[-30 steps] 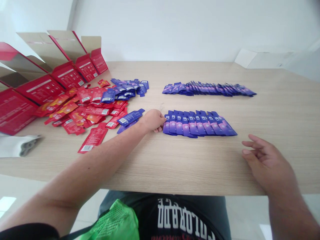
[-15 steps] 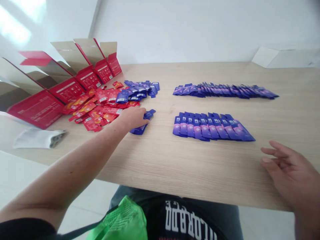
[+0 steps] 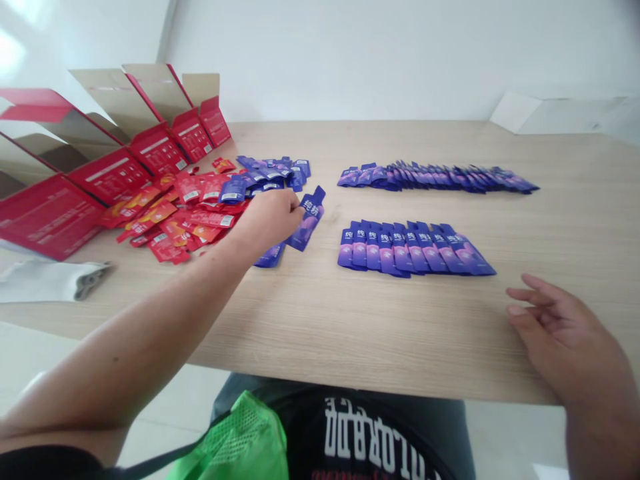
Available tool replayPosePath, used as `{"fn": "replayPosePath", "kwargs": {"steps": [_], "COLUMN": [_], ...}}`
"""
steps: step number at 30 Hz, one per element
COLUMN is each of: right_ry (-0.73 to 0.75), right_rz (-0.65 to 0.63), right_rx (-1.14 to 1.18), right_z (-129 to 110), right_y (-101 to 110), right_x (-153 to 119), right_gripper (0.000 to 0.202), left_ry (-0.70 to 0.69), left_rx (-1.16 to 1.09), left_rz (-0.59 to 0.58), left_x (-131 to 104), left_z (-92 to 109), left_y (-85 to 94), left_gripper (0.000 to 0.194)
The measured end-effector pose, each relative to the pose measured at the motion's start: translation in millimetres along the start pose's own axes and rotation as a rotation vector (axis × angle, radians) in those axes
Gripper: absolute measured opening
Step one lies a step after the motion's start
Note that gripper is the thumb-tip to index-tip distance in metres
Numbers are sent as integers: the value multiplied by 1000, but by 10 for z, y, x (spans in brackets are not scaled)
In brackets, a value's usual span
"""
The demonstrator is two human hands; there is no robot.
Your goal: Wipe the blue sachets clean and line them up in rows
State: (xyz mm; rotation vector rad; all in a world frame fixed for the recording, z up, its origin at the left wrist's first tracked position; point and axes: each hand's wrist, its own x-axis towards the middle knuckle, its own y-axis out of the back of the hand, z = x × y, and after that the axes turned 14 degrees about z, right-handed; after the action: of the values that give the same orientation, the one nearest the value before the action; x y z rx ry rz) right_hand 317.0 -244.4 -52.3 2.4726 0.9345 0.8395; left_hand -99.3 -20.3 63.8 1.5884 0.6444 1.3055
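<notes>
Pinched in my left hand is a purple sachet, its printed face toward me and its narrow spout end pointing up. Another purple sachet lies on the table, partly hidden beneath that hand. To the right, a row of overlapping purple sachets lies face up. Behind it runs a longer, tightly packed row of purple sachets. My right hand hovers near the right end of the front row, its fingers loosely curled and apart, holding nothing.
Left of centre, a pile of red sachets lies with loose purple sachets behind. Open red cardboard boxes stand along the left. A folded light cloth lies at the front left. A white box sits at the back right.
My left hand has lifted a purple sachet off the table and turned its printed face into view. The right hand keeps its pose. The whole view has shifted slightly.
</notes>
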Motion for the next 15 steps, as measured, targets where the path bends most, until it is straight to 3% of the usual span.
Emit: {"fn": "replayPosePath", "kwargs": {"steps": [3,7,10,15], "right_ry": [6,20,30,26], "right_rz": [-3,5,-4,-15], "right_rx": [-4,-15,-34,-3], "right_z": [15,15,18,32], "right_y": [4,8,7,3], "right_x": [-4,-6,-3,0], "right_gripper": [63,63,63,65], "left_ry": [128,250,306,358], "left_rx": [-193,-251,-365,-517], "left_rz": [-220,-437,-510,-514], "left_x": [-38,-87,-88,-60], "left_z": [121,154,173,342], "left_y": [-137,-392,-490,-557], "left_gripper": [28,30,30,28]}}
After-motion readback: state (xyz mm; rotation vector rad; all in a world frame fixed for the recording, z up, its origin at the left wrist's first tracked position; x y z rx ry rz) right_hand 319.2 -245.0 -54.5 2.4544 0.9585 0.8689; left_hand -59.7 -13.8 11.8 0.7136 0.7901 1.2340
